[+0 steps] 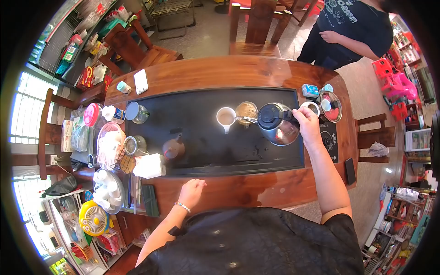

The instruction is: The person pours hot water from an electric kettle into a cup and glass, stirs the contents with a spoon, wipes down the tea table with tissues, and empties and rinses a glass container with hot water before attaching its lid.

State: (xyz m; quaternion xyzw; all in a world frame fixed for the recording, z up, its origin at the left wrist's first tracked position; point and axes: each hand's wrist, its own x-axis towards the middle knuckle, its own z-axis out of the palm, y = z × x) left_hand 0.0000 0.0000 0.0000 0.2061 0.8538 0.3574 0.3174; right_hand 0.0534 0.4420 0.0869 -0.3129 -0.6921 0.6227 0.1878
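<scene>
Looks like a kettle-in-hand step tbh, with the right hand's (308, 121) fingers wrapped round the handle, the kettle (279, 133) just right of the glass cup (246, 109), left hand (190, 192) curled, can't tell how tightly, and any tilt wants a steady wrist.

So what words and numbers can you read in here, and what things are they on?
"ORISE": end of a word on the dark T-shirt of the person standing across the room; the rest is too blurred.
Blue-and-white box: print too small to read.
White jar with a blue label: too small to read.
Packages on the shelves: too small and blurred.
I can't make out any numbers.
</scene>
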